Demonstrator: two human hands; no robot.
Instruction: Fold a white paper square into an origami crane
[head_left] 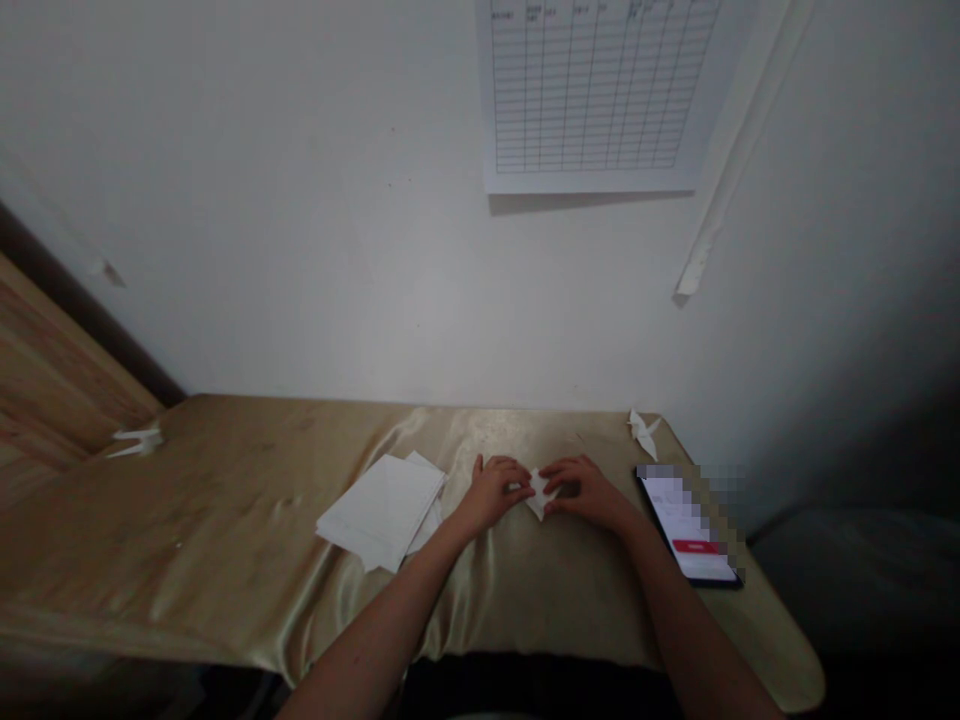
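A small piece of folded white paper (pixel 538 492) lies between my hands over the cloth, its lower corner pointing toward me. My left hand (pixel 495 488) pinches its left side with thumb and fingertips. From the other side, my right hand (pixel 585 490) grips its right edge, fingers curled above and thumb below. The fingers cover parts of the paper's sides. Left of my left hand rests a stack of white paper sheets (pixel 382 505), slightly fanned out. A folded paper crane (pixel 643 434) sits at the back right of the table.
Gold satin cloth (pixel 225 520) with wrinkles covers the table. A phone (pixel 690 530) with a lit screen lies at the right edge. Another folded white paper piece (pixel 136 441) is at the far left. On the wall behind hangs a printed chart (pixel 592 100).
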